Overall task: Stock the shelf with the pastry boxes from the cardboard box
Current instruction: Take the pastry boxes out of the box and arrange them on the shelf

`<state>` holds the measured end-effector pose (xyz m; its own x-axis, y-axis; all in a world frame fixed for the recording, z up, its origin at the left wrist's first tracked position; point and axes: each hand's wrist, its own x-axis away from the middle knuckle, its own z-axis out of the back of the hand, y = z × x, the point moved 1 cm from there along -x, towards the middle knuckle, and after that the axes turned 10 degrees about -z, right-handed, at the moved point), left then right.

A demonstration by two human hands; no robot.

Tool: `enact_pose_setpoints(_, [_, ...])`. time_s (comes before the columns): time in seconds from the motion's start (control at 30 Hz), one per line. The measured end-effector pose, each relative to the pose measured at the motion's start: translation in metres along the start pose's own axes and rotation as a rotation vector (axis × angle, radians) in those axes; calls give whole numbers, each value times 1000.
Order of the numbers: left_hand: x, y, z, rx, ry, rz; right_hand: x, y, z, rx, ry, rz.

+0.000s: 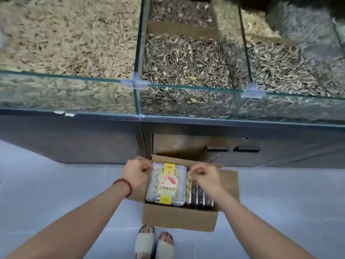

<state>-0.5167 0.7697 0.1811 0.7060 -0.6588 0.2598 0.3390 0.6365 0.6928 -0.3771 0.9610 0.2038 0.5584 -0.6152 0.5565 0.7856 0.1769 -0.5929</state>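
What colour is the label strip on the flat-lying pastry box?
Yellow label strip across the clear pastry box; head view.

Both forearms stretched forward and down, left hand and right hand level, fingers curled, each pinching a far corner of the pastry box.

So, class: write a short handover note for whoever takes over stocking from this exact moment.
Left hand: pinches the top pastry box at its far left corner.
Right hand: fingers curled at the far right corner; grip unclear.
That box lies flat in the open cardboard box; more packs stand on edge beside it.
Done: nothing shown shelved.
To do: lift it out, shelve all.
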Motion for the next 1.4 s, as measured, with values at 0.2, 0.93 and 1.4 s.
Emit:
enact_pose_setpoints(0.2, [-17, -92, -94, 77, -117, 168, -57, 96, -62, 44, -17, -146])
enact_pose_setpoints(0.93, [-52, -215, -248, 101, -109, 442, -164, 212, -184, -65, -238, -473])
enact_pose_setpoints(1.4, [7, -163, -194, 233, 87, 333, -108, 193, -149, -25, 131, -160])
